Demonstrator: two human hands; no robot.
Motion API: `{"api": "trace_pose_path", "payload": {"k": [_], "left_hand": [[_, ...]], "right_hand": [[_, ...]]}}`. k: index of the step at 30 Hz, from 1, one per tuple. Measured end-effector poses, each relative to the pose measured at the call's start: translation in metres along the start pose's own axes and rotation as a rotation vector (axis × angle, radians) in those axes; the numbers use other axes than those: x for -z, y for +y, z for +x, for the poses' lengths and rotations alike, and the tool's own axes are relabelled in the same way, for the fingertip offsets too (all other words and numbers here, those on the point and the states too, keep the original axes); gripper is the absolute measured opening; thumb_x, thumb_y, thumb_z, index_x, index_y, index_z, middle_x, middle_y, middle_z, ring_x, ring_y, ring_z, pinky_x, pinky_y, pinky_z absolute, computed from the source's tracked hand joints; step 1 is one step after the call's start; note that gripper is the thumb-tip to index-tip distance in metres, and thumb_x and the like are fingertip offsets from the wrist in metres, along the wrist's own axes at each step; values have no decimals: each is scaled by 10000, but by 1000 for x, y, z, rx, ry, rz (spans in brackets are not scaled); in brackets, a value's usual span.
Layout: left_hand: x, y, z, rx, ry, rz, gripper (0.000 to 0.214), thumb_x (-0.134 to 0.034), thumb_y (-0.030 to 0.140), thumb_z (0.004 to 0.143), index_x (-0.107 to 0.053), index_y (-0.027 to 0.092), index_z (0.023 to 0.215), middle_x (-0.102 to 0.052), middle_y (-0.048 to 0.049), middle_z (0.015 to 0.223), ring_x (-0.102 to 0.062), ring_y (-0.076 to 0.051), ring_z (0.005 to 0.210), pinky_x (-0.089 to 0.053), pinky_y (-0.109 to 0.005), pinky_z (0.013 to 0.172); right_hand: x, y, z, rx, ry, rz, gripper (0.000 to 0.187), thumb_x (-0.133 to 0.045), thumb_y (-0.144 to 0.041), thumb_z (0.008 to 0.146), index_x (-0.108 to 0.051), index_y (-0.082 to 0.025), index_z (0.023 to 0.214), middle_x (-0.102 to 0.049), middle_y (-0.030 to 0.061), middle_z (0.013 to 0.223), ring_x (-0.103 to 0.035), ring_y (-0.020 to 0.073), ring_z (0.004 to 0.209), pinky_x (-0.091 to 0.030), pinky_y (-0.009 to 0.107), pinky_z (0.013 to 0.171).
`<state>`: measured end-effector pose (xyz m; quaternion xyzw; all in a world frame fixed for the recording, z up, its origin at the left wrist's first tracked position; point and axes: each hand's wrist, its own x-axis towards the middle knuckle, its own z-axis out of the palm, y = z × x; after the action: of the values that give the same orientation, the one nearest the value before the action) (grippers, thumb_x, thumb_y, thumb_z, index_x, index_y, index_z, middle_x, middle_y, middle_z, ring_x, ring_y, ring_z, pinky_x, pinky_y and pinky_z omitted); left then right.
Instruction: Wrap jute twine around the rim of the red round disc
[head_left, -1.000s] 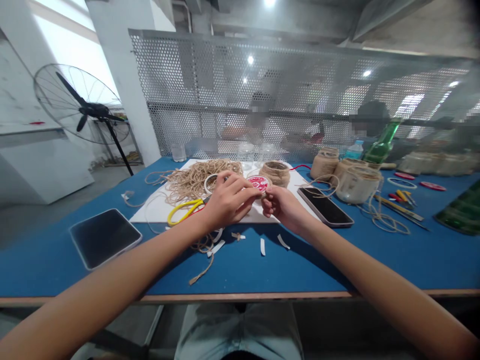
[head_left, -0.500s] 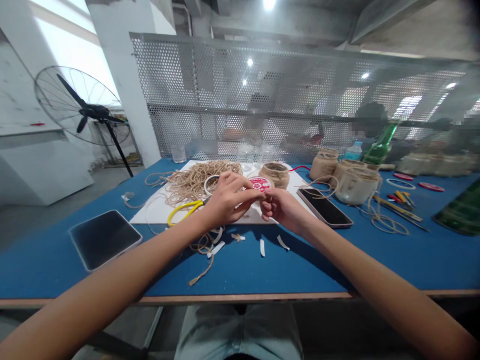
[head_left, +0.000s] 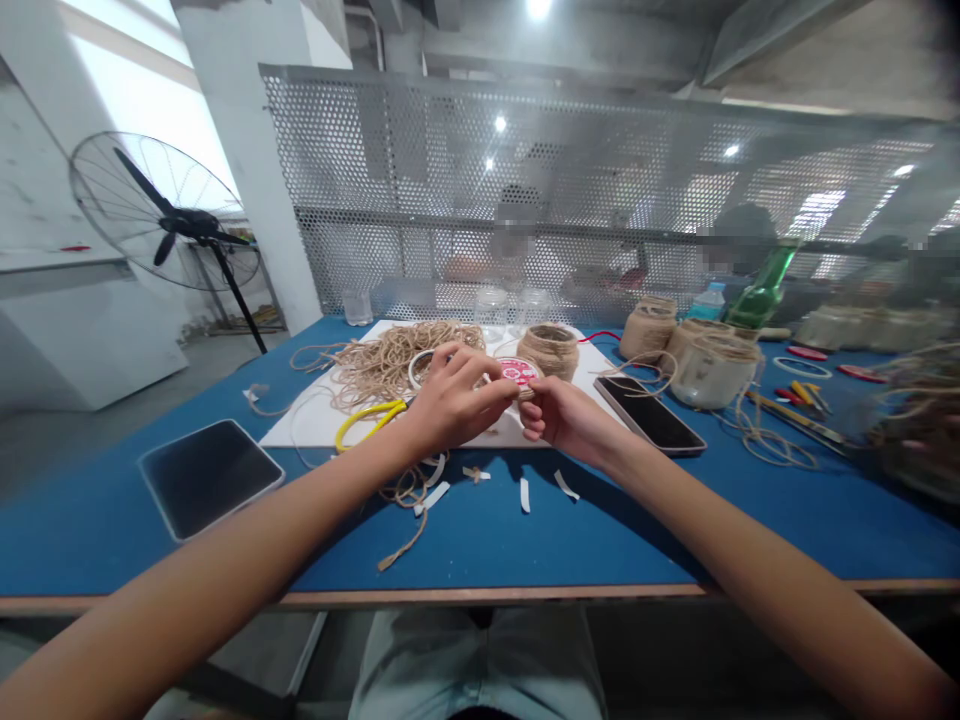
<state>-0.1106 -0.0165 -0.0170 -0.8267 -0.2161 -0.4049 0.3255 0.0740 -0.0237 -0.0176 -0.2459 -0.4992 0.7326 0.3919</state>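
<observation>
Camera, head-worn, one: set high at the near side of a blue table [head_left: 480, 540], facing forward and down along both arms [head_left: 300, 520], left hand [head_left: 455, 402] and right hand [head_left: 566, 418] fairly near at mid-frame, mesh screen [head_left: 435, 180] farther off.

The rope [head_left: 405, 360] is rough and dull. The phone [head_left: 651, 415] has smooth, shiny glass. The green bottle [head_left: 762, 290] is shiny glass too. The holey screen [head_left: 420, 150] is metal. The table [head_left: 480, 550] looks matt.
</observation>
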Motion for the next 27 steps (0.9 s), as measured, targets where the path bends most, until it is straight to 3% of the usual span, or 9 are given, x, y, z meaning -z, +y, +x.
{"api": "trace_pose_path", "payload": {"k": [5,13,18,27], "left_hand": [[3,-2,2,-65,-33,-56,216,-548,196,774,-557,281,973,-586,17,799,-474,-138,793,-305,-355,845],[-1,-6,-1,-37,-86,-113,264,-478,114,782,-586,276,960,-584,-3,836,-459,-144,816,-304,-341,814],[-1,-5,-1,-28,-85,-142,294,-477,109,782,-589,282,993,-583,-16,889,-462,-147,840,-315,-333,805],[3,-3,0,-67,-44,-112,256,-578,255,764,-569,292,1016,-575,-7,870,-463,-154,857,-336,-336,814]], "right_hand": [[2,-1,1,-37,31,-44,128,-452,-237,755,-484,-165,653,-412,-43,494,-351,65,429,-332,222,461],[3,-5,0,-31,70,-185,126,-456,-219,723,-498,-156,622,-415,-32,491,-367,76,446,-348,235,468],[2,-7,0,-54,70,-126,123,-454,-227,728,-503,-159,638,-412,-36,487,-352,71,437,-334,229,466],[-3,-9,-1,-153,30,14,132,-409,-213,735,-465,-159,629,-336,-57,436,-271,57,400,-267,200,422]]}}
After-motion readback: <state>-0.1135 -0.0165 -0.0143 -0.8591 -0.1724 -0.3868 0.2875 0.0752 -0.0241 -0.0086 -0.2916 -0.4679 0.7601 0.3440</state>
